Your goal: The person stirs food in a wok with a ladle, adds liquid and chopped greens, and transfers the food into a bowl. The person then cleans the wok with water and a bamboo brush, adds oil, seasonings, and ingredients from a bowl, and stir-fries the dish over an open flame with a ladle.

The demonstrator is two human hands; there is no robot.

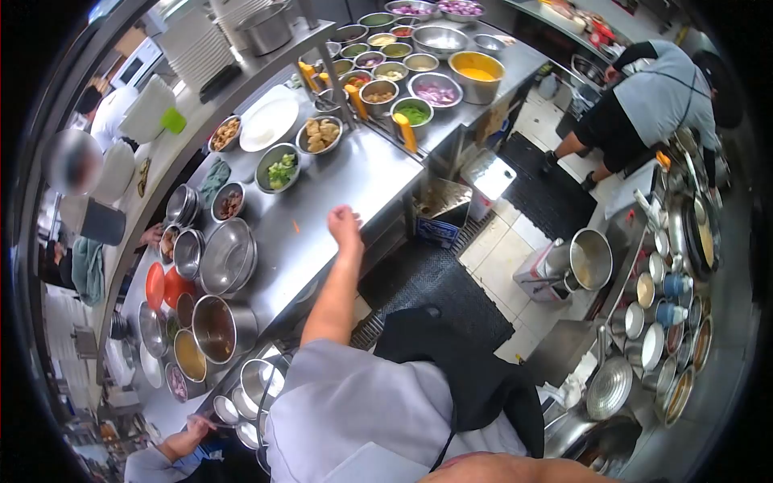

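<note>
My left hand hangs over the front part of the steel counter, with its fingers curled in; whatever they hold, if anything, is hidden. A small orange strip lies on the steel beside it. Nearest beyond the hand are a bowl of green vegetable pieces and a bowl of brown chunks. Left of it sit a bowl of dark reddish pieces and an empty steel colander bowl. Only bare skin of my right arm shows at the bottom edge; my right hand is out of view.
Several ingredient bowls and a pot of orange liquid stand at the far end. A co-worker bends at the right, near pans. Another person's hand is at lower left. Black mats lie on the floor.
</note>
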